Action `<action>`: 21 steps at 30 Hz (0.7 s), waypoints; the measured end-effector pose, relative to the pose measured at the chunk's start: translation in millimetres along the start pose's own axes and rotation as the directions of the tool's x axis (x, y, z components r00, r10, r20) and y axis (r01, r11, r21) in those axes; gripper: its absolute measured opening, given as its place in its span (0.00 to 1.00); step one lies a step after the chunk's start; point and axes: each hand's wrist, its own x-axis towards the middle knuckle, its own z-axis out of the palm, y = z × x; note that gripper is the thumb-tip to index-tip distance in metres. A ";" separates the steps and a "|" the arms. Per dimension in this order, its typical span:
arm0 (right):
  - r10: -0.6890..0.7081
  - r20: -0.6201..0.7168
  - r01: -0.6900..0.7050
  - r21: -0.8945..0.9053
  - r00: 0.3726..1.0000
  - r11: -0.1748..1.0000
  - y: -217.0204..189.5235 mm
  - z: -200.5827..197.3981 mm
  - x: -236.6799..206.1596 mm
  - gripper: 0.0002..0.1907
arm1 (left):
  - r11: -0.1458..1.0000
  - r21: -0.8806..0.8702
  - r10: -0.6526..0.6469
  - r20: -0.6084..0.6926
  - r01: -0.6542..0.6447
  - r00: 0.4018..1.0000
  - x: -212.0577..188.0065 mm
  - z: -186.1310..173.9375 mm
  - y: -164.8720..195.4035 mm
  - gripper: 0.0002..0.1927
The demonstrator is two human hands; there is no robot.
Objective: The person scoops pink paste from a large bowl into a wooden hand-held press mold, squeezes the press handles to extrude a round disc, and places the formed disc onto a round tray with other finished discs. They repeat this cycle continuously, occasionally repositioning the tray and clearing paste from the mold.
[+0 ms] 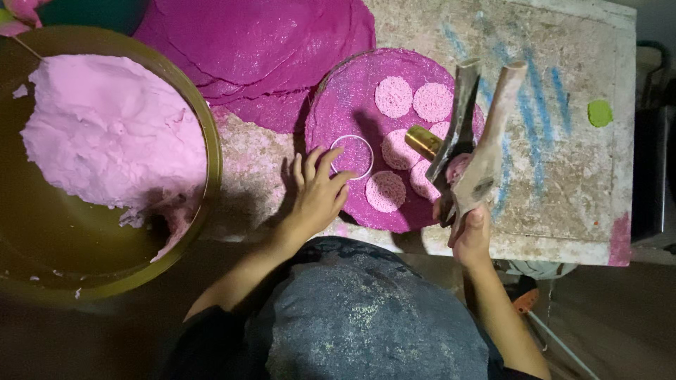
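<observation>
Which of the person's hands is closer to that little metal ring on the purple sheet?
Left. The left hand touches the metal ring with its fingertips; the right hand, gripping a hammer, is off to the ring's right.

Metal ring (pixel 351 155) lies flat on magenta sheet (pixel 352 98); hammer (pixel 461 151) raised.

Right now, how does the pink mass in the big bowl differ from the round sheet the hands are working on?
The pale pink mass is a thick, lumpy heap; the magenta round sheet is thin and flat. The mass sits in the olive bowl; the sheet lies on the worktable with light discs cut in it. Both look pink and grainy.
</observation>
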 end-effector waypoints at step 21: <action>0.708 0.274 -0.173 -0.855 0.650 0.490 -106.6 56.4 130.9 0.41 | -0.725 -0.644 -0.249 -0.089 -0.246 0.964 117.8 -44.4 -23.0 0.28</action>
